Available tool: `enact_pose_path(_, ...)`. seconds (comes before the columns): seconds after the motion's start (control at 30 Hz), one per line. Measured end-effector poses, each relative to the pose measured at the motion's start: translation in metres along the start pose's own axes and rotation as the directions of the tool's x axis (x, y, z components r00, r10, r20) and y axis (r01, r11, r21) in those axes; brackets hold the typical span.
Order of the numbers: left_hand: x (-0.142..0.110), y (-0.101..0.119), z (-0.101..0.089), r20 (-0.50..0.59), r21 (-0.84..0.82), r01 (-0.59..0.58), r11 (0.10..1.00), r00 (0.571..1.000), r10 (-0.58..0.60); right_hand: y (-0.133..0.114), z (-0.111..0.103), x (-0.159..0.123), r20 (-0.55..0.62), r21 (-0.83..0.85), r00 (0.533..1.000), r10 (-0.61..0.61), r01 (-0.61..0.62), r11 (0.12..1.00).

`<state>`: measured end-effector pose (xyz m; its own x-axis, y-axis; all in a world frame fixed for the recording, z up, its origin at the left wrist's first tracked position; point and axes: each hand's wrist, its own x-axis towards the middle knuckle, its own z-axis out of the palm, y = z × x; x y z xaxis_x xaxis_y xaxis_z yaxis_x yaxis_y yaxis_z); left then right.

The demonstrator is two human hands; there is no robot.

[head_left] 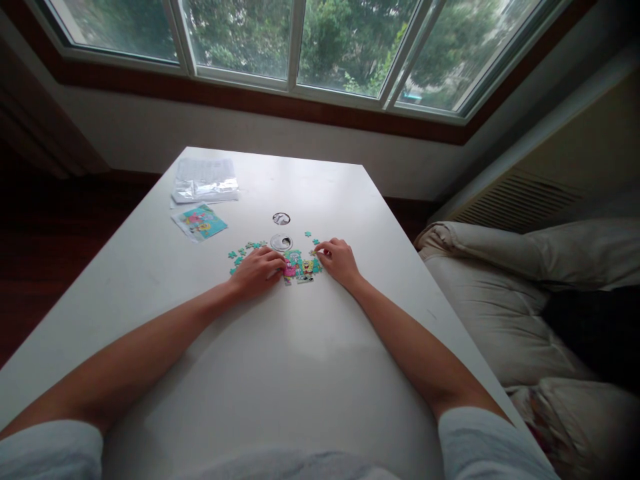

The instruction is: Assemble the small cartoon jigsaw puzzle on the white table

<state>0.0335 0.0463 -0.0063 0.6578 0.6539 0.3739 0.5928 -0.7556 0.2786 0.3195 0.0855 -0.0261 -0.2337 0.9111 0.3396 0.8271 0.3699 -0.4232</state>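
Tabletop (280, 373): white, straight-edged, open room between the forearms (167, 333). Left hand (257, 272): fingers curled at the left edge of the puzzle (307, 268), which lies between both hands. Right hand (340, 260): thumb and forefinger pinched near its right edge — whether either grips a piece cannot be told. Loose pieces (242, 252): beyond the left hand.

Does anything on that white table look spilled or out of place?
Nothing looks spilled. The picture card lies askew, and loose jigsaw pieces sit scattered beside the partly joined puzzle; neither seems really odd.
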Motion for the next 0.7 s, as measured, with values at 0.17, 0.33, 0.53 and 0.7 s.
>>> enact_pose_path(0.17, 0.000, -0.001, 0.001, 0.002, 0.011, 0.002, 1.000, 1.000, -0.002, 0.001, -0.002, 0.000, -0.018, 0.025, 0.999, 0.028, -0.028, 0.999)
enact_pose_path(0.33, 0.000, 0.000, 0.001, 0.006, 0.008, 0.003, 1.000, 1.000, -0.003, -0.004, 0.003, 0.002, 0.020, 0.072, 1.000, -0.004, 0.003, 0.997)
enact_pose_path(0.53, 0.002, 0.001, 0.001, 0.010, -0.012, 0.008, 1.000, 1.000, -0.008, 0.007, -0.002, 0.006, 0.034, 0.084, 0.997, 0.064, -0.066, 0.994)
enact_pose_path(0.7, 0.002, 0.000, 0.002, 0.007, -0.015, 0.003, 1.000, 1.000, -0.003, 0.017, -0.004, 0.007, 0.018, 0.097, 0.998, 0.058, -0.060, 0.994)
